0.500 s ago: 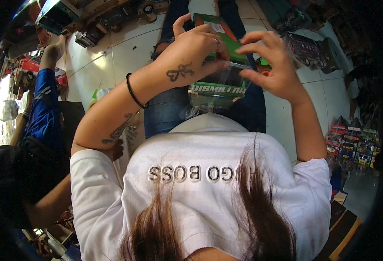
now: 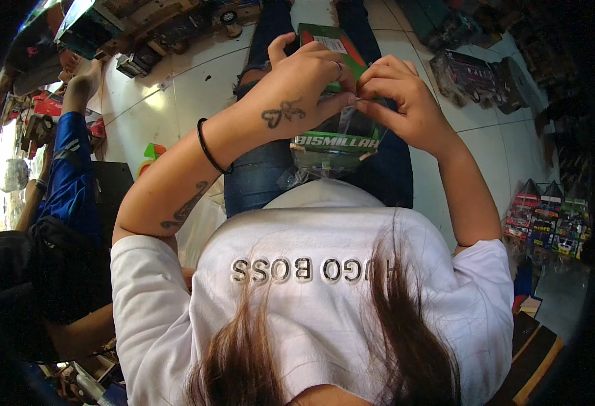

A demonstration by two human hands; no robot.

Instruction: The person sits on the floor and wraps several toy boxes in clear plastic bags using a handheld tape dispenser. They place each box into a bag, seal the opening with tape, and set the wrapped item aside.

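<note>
Fingers: pinching, both sides! L hand (image 2: 311,76) has thumb + fingertips on clear film (image 2: 345,123), one finger cocked up & away; R hand (image 2: 407,101) nips same film w/ thumb + index, tips nearly meeting L thumb. Some L fingertips hidden behind the knuckles, can't tell those.
Far L: co-worker's blue trouser leg (image 2: 74,162), red toy vehicle (image 2: 42,103) just beyond it, partly hidden.
Floor, L side: dark toy truck (image 2: 137,62) on white tiles (image 2: 192,84), other toys crowding the top edge.
By L forearm: green-&-orange item (image 2: 151,153), blurry, kind unclear; black wristband (image 2: 209,147) sits near the L wrist.
Centre: green package (image 2: 334,150), orange patch + white label up top, clear wrap round lower end. It's in the lap, over blue jeans (image 2: 251,181), right under both hands, just beyond white T-shirt (image 2: 341,240).
R of knees: dark boxy toy truck (image 2: 470,76) in clear wrap, on floor, well apart from R hand.
Far R: multicol. small packs (image 2: 547,222) bunched in clear plastic, past R forearm; wooden edge (image 2: 539,369) below, nr the bottom corner.
</note>
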